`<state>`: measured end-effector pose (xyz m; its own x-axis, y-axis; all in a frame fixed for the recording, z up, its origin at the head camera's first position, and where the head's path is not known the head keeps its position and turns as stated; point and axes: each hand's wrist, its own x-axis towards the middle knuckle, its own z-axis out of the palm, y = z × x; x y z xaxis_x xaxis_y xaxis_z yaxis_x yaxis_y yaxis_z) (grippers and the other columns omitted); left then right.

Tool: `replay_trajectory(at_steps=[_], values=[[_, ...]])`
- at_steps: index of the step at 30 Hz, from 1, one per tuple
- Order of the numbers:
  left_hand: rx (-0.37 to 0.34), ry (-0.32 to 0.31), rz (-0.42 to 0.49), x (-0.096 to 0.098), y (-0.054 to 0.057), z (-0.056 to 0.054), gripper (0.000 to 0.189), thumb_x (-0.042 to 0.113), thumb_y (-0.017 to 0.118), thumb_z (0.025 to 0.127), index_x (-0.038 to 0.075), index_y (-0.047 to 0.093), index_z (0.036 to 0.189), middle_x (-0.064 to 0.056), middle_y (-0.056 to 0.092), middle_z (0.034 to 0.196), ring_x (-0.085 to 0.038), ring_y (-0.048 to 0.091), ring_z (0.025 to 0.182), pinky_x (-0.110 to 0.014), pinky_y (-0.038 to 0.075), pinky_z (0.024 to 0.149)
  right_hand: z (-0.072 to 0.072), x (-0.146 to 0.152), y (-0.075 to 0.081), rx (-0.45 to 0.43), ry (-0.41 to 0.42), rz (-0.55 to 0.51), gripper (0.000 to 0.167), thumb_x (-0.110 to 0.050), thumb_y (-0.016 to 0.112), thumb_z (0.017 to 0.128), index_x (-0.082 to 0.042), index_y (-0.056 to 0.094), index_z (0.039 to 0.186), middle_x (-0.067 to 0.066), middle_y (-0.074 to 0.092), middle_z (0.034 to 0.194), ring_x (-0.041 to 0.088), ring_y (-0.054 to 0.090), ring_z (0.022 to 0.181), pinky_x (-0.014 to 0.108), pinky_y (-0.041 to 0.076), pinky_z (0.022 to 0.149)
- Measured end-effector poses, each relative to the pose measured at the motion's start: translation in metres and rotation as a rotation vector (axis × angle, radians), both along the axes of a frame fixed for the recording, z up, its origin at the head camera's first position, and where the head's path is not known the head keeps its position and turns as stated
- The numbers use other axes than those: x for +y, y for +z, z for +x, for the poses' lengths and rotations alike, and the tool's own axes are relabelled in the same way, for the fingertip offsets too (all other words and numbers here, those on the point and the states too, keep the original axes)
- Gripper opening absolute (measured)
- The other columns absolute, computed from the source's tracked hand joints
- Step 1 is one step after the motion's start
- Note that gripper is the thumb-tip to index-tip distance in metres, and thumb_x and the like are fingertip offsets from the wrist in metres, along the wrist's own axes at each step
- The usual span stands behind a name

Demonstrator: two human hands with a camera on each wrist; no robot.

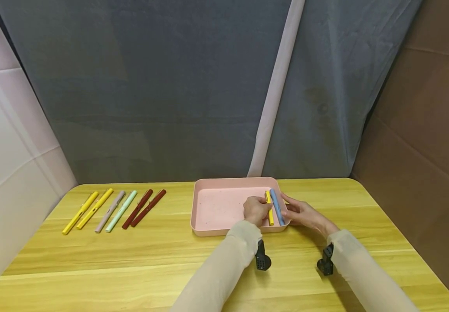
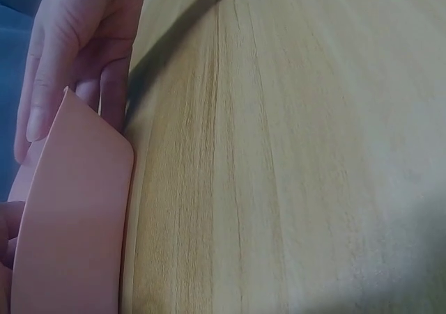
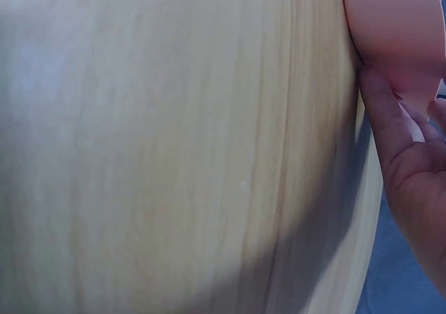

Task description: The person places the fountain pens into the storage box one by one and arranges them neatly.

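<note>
Two pens [image 1: 270, 215] [image 1: 276, 207] between both hands [image 1: 256, 210] [image 1: 306, 215]

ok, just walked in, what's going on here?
A person's left hand has its fingers on a yellow pen, which lies beside a blue pen at the right end of a pink tray. The right hand touches the tray's right side. Six more pens lie on the table, left of the tray.

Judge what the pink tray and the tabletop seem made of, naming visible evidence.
Pink tray: probably matt plastic, possibly painted metal; it looks thin, smooth and evenly coloured. Tabletop: wood or wood-look laminate, faintly shiny; long grain streaks show.
</note>
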<state>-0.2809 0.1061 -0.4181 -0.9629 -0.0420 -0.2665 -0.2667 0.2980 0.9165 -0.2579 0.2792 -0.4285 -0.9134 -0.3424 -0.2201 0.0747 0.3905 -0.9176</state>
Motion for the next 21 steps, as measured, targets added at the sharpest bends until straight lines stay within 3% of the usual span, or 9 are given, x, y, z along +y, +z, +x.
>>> replay_trajectory(at_steps=[6,21], values=[[0.017,-0.017,-0.037,0.0007,0.0004,0.0015,0.025,0.012,0.072,0.083,0.001,0.070,0.105,-0.007,0.066,0.091,-0.009,0.058,0.066,-0.018,0.048,0.053,0.0004,-0.0020,0.0016,-0.018,-0.015,0.003,0.071,-0.025,0.054,0.096,-0.019,0.010,0.152,0.025,0.020,0.152,0.041,0.032,0.135,0.048,0.036,0.104],[0.105,-0.039,-0.194,0.0057,-0.0039,-0.0002,0.024,0.015,0.074,0.081,0.002,0.071,0.102,-0.008,0.068,0.098,-0.015,0.061,0.082,-0.026,0.054,0.071,0.0022,-0.0015,0.0017,-0.026,-0.033,0.003,0.071,-0.025,0.054,0.096,-0.021,0.010,0.152,0.024,0.019,0.153,0.041,0.030,0.135,0.049,0.033,0.105]])
